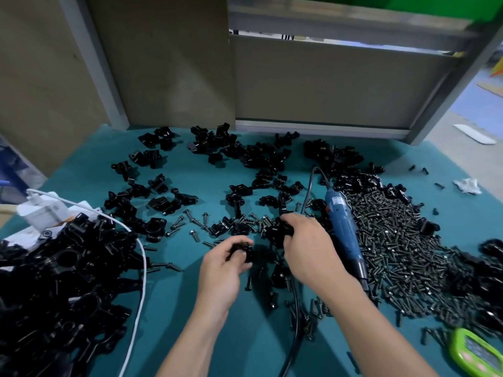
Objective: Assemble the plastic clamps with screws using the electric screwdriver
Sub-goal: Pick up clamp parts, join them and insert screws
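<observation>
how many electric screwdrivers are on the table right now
1: the blue electric screwdriver lies on the teal table, between the right hand and the screw pile. No other shows, though the clamp heaps could hide one.

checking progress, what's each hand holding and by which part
The left hand pinches a black clamp piece at its upper edge; the right hand grips a second clamp from above. The blue electric screwdriver lies unheld.

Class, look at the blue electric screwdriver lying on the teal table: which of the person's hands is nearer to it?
Right. The right hand lies just left of the blue electric screwdriver, almost beside it; the left hand is farther left, beyond the right hand.
</observation>
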Demonstrator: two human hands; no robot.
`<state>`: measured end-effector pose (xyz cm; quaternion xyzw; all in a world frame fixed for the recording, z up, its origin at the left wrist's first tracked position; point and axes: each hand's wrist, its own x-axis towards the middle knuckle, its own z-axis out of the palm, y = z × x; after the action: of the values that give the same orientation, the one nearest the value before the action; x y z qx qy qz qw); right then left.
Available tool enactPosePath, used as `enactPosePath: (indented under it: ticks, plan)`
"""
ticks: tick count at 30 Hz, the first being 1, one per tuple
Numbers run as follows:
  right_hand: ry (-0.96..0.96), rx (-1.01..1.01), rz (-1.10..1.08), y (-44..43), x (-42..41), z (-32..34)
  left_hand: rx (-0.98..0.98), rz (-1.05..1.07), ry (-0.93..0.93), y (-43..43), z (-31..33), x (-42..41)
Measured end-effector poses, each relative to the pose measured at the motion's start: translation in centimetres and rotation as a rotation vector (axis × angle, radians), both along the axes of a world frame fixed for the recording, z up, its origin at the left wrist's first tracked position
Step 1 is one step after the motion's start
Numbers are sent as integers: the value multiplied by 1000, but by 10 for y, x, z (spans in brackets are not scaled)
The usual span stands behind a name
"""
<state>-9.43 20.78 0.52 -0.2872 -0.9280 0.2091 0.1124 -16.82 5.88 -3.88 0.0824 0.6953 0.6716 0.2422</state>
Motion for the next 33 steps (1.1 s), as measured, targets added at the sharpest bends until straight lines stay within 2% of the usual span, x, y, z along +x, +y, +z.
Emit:
enactPosePath:
  ticks: [4, 8, 11, 14, 16, 18, 22, 23, 26, 28, 29, 31, 33]
  plan:
    - [-260, 84, -4, 20, -14, -1, -33, -1, 7, 3, -3, -6]
    - [-285, 115, -40, 24, -14, -9, -129, -53, 47, 4, -1, -8]
    - [-85, 79, -116, 23, -3, -15, -144, -67, 64, 5, -5, -10]
    - [267, -16, -193, 14, 8, -13, -150, -87, 72, 5, -9, -12]
    - [373, -187, -150, 1, 14, -4, -145, -96, 79, 5, -12, -11]
    - [419, -444, -78, -13, 18, 4, -95, -96, 112, 5, -9, -9]
    - [502, -1170, -105, -23, 18, 10, -15, -77, 159, 7, -10, -9]
    - [491, -1200, -124, -21, 17, 9, 9, -43, 167, 7, -11, -9]
    - [469, -1105, -212, -9, 4, 15, 58, 79, 200, 5, -11, -6]
    - [501, -1065, -284, 2, -12, 20, 52, 95, 182, 5, -10, -5]
    - [493, -982, -299, 7, -18, 20, 52, 98, 163, 4, -9, -5]
    - [378, -683, -282, 10, -25, 18, 60, 103, 132, 4, -8, -6]
    - [108, -326, -153, 4, -28, 12, 57, 98, 117, 4, -7, -7]
